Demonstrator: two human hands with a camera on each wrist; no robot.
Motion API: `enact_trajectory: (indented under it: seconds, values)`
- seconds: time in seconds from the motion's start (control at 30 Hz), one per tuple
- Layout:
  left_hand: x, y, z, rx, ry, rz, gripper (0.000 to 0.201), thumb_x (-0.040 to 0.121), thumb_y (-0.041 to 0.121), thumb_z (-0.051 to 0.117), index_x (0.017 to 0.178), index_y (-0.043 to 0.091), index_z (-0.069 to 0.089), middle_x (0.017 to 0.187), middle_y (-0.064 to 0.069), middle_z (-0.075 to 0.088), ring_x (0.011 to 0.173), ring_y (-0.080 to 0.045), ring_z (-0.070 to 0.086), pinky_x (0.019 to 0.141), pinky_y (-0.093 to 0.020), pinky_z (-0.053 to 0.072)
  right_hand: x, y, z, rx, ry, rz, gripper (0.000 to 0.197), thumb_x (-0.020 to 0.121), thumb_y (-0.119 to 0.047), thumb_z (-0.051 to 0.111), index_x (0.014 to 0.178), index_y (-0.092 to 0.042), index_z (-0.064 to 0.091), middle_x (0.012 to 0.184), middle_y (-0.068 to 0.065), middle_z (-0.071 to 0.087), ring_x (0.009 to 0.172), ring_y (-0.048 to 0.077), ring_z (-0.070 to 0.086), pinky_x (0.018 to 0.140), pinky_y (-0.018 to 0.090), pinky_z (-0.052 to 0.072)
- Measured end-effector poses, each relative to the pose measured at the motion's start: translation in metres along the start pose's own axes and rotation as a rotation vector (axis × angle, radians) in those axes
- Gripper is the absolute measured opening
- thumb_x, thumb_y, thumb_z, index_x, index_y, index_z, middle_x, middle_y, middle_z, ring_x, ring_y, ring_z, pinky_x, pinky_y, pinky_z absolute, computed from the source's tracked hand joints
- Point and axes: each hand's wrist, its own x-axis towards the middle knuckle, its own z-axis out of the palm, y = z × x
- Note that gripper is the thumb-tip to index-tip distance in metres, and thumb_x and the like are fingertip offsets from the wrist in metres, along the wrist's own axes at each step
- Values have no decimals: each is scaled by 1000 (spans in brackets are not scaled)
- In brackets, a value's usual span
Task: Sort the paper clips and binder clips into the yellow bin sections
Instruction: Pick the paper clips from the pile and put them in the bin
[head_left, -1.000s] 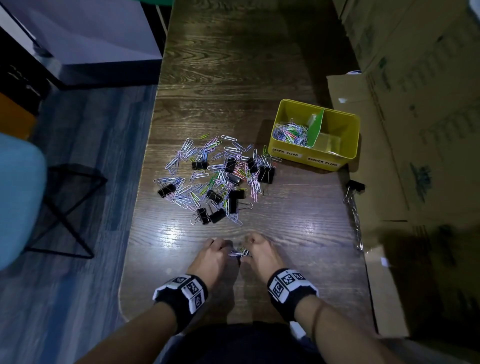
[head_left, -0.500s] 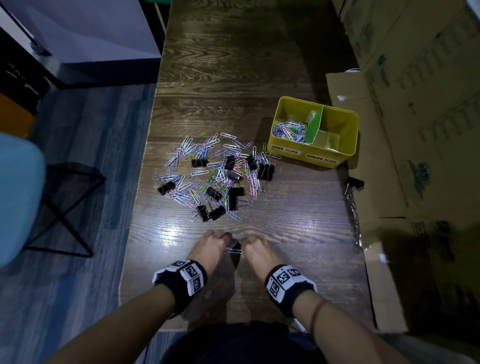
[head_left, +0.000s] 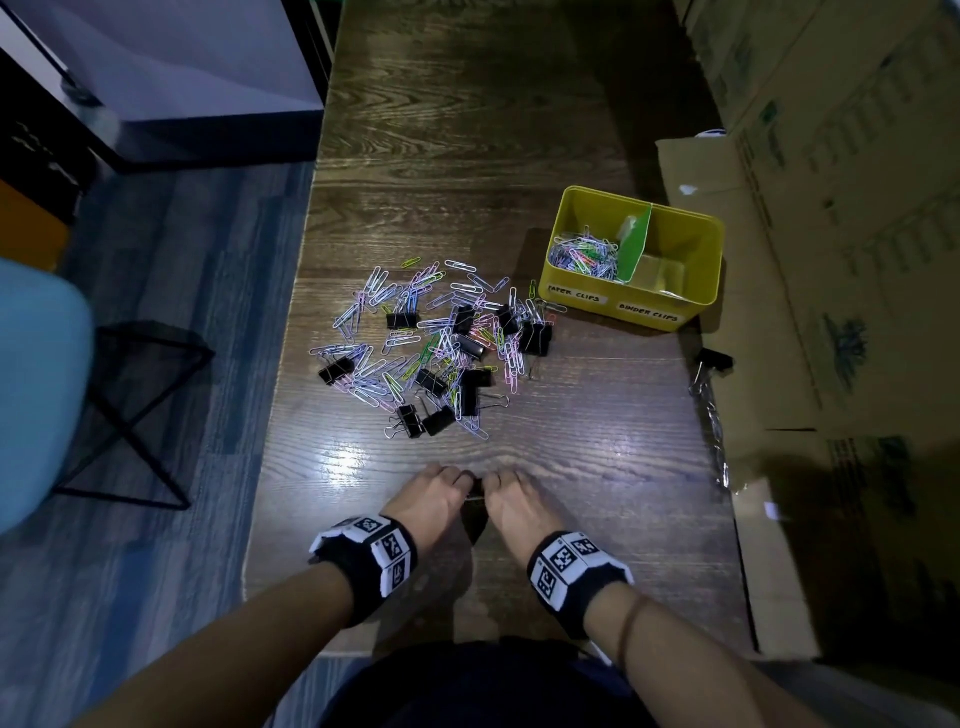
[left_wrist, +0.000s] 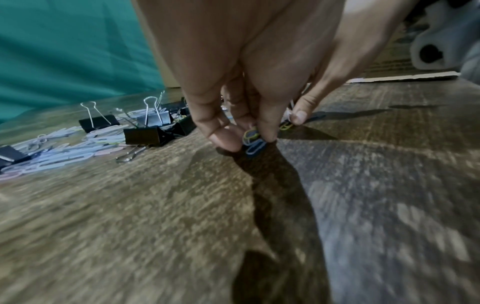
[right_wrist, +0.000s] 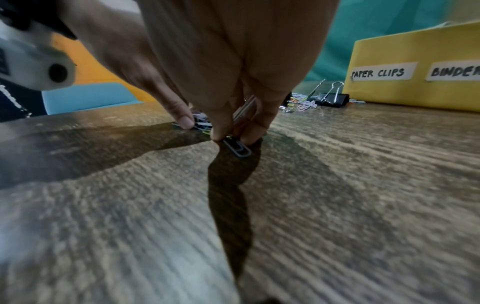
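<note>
Both hands were low on the table (head_left: 597, 467), fingertips nearly meeting. The left hand (head_left: 434, 499) pinched a small bunch of paper clips (left_wrist: 253, 142) between thumb and fingers, the bunch touching the wood; exact count not readable, at least two wire loops showed, blue and yellow-green. The right hand (head_left: 511, 506) pinched one dark paper clip (right_wrist: 237, 149) at its upper end, its lower loop resting on the surface.

Beyond the grip lay the unsorted pile (head_left: 431, 348): paper clips too many to count, thin bent wire in lilac, white, pink, green and yellow; about eleven black binder clips (head_left: 470, 387) mixed in, wedge-shaped bodies with silver wire handles. One more binder clip (head_left: 714, 361) sat well to the right of the grip, at the table edge.

Beyond the grip and to the right stood one yellow bin (head_left: 706, 249), rectangular, smooth-walled, split by a green divider (head_left: 636, 244) into two sections. Two white labels were hand-lettered "PAPER CLIPS" and "BINDER CLIPS". The left section held a heap of paper clips (head_left: 584, 254); no clips could be made out in the right one.

Table: dark wood grain, glossy, with glare just beyond the left hand. Cardboard boxes (head_left: 831, 208) lined the right side; blue-grey plank flooring (head_left: 156, 571) to the left.
</note>
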Motion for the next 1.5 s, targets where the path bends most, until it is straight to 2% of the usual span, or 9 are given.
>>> enact_trajectory:
  seconds: [0.07,0.23,0.33,0.47,0.7,1.03,1.23,1.37,1.5]
  values:
    - [1,-6,19,10,43,-2,38,68,15,30,80,13,66,72,-2,64,63,-21,62,59,-23,52,-1,-3,0,-37,-26,-12,38,89,10,36,126,4,39,127,25,48,120,37,45,100,42,37]
    - [2,-7,46,44,12,-21,37,84,15,35,114,6,53,112,-13,56,96,-32,52,82,-43,48,-4,-12,1,-117,-23,25,34,83,-2,41,107,-7,65,100,13,63,91,27,62,80,34,53]
    - [-1,-4,45,22,103,20,40,80,15,28,106,5,57,102,-12,60,89,-30,55,78,-40,51,-4,-10,4,-37,-25,-59,37,93,4,30,128,5,40,128,24,43,116,38,47,95,42,43]
    - [-8,-7,24,-129,304,33,30,73,23,35,77,15,64,73,0,64,67,-16,59,69,-18,41,-2,-3,4,31,29,-83,36,93,7,31,128,4,38,128,23,45,116,36,48,93,40,43]
    - [-18,-37,19,-925,252,-257,10,84,11,66,91,17,66,85,0,71,77,-15,65,73,-25,50,-5,-2,5,15,17,-118,39,87,17,35,124,4,41,120,25,46,108,34,48,90,33,44]
    - [-27,-35,24,-1665,206,-501,25,76,-15,47,72,7,57,58,-7,56,47,-16,52,43,-21,41,6,8,8,-6,-52,-273,31,96,2,26,123,2,40,125,20,38,109,33,43,97,42,43]
    - [-24,-29,27,-1031,192,-376,33,72,26,77,61,21,46,49,10,49,47,-5,44,48,-16,35,5,9,12,9,-16,-258,36,90,10,31,125,2,38,123,22,43,111,35,48,99,41,42]
    - [-30,-23,28,-555,227,-303,15,82,36,62,80,22,56,83,-3,67,77,-22,62,65,-25,45,2,6,12,-35,1,-237,42,85,17,35,125,5,36,120,25,45,110,36,50,99,40,43]
    - [-35,-10,15,-420,199,-253,39,84,45,34,91,18,61,97,-8,66,89,-30,62,72,-31,44,4,3,8,-25,-33,-230,37,88,14,29,123,6,40,117,24,45,107,35,49,95,39,42]
